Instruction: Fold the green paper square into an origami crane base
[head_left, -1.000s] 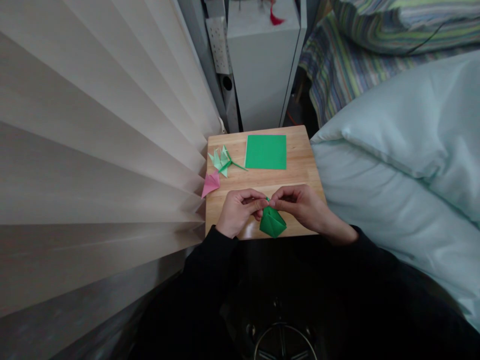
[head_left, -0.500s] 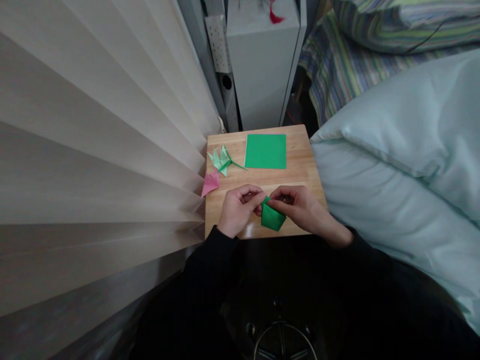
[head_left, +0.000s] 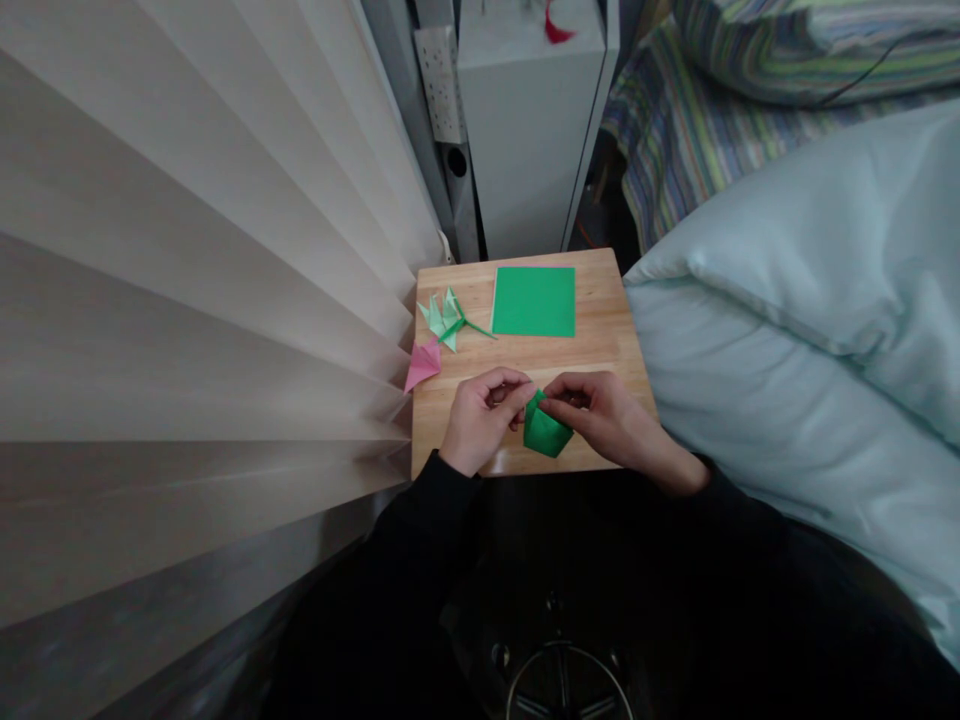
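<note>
A folded piece of green origami paper (head_left: 547,432) is held between my two hands above the near part of the small wooden table (head_left: 600,350). My left hand (head_left: 489,412) pinches its upper left edge between thumb and fingers. From the other side, my right hand (head_left: 596,410) grips the upper right edge, thumb and index finger close to the paper's top. The fingertips cover part of the top folds. Beyond the hands lies a flat stack of square green paper (head_left: 534,302).
At the table's left side are a light green folded paper piece with a thin stem (head_left: 444,318) and a pink folded piece (head_left: 424,365). A pleated curtain (head_left: 262,300) borders the left, a bed with a pale blue quilt (head_left: 787,280) the right. Behind stands a white cabinet (head_left: 529,150).
Both hands keep their pinch on the green paper, and its folds look nearly the same. The whole view has shifted very slightly.
</note>
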